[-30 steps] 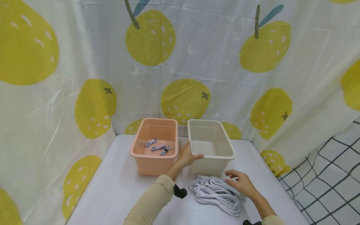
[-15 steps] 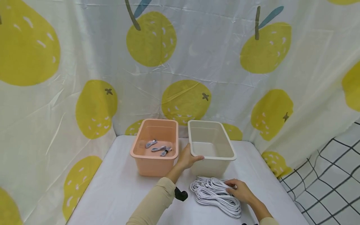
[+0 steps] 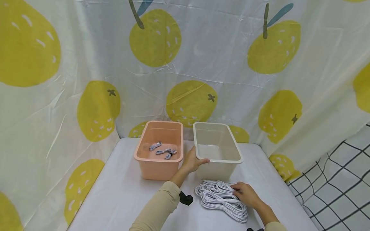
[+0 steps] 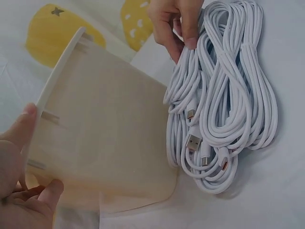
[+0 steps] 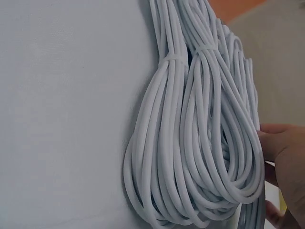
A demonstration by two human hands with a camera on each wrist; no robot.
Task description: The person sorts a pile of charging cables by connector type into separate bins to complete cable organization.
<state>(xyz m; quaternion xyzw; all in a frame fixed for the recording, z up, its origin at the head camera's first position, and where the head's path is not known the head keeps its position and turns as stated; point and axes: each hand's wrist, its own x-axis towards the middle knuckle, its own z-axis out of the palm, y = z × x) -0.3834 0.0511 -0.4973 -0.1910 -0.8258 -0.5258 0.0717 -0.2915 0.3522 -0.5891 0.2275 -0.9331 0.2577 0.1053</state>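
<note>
My left hand (image 3: 192,162) grips the near left corner of the cream plastic bin (image 3: 216,170), its thumb over the rim. In the left wrist view the bin's outer wall fills the middle. Directly in front of that bin lies a pile of coiled white USB cables (image 3: 221,200), tied in looped bundles. Metal plugs (image 4: 194,142) show on the side facing the bin. At the pile's right end my right hand (image 3: 246,194) pinches a bundle between thumb and fingers. Part of those fingers is hidden behind the loops in the right wrist view.
An orange bin (image 3: 159,170) stands left of the cream one, with a few small tied grey cables (image 3: 155,146) on its floor. Both sit on a white-covered table (image 3: 115,192). Behind hangs a fruit-print curtain (image 3: 196,64); black wire grid (image 3: 341,179) is at the right.
My right hand has come down slightly toward me from above the pile, and its fingers have closed on a cable bundle. The left hand and both bins have stayed put.
</note>
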